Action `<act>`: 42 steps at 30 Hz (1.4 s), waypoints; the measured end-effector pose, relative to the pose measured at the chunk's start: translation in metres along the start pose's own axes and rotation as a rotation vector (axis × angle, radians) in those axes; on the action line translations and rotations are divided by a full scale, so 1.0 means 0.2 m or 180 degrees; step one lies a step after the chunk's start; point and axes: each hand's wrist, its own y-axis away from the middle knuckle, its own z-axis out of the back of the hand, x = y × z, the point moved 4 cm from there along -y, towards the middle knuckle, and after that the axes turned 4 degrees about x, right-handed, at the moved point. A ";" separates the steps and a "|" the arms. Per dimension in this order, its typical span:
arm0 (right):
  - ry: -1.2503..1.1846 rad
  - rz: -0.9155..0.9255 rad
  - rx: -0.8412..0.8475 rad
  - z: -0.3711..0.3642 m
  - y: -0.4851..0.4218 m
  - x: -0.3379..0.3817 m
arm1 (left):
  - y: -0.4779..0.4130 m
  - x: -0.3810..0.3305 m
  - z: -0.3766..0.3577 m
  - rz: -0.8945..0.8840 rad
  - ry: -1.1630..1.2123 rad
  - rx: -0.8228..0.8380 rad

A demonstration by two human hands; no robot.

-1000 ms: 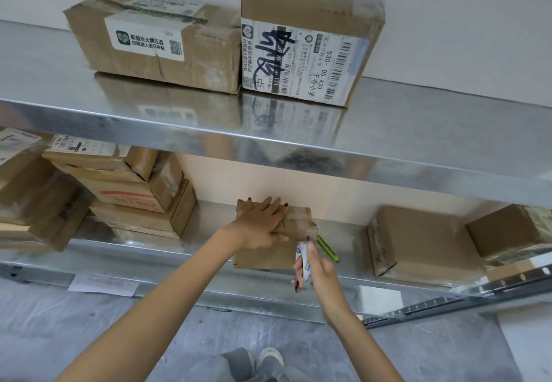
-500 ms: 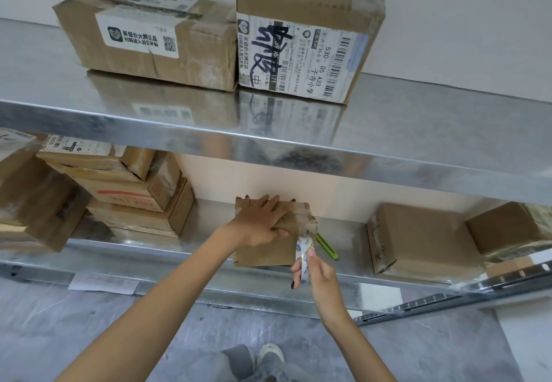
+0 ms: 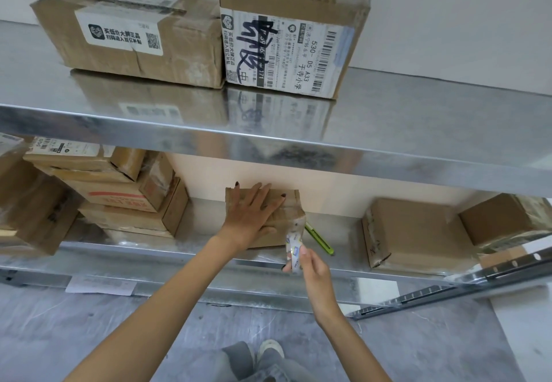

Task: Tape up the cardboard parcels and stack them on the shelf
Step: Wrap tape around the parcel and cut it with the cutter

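The left hand (image 3: pixel 254 214) lies flat over the small parcel (image 3: pixel 291 212) and covers most of its top, so I can't see what is under the palm. Just right of that parcel the tape roll (image 3: pixel 294 248) shows edge-on, partly wrapped by the right hand (image 3: pixel 313 272), its print too small to read. The green cutter (image 3: pixel 321 239) loses its far end behind the parcel's corner. Far left of the parcel the leftmost box (image 3: pixel 27 208) runs off the edge, and far right the rightmost box (image 3: pixel 504 220) does too.
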 end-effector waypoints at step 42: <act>0.0635 -0.0439 -0.0050 0.09 -0.08 -0.03 | 0.27 -0.19 -0.06 -0.0809 -0.0250 -0.1704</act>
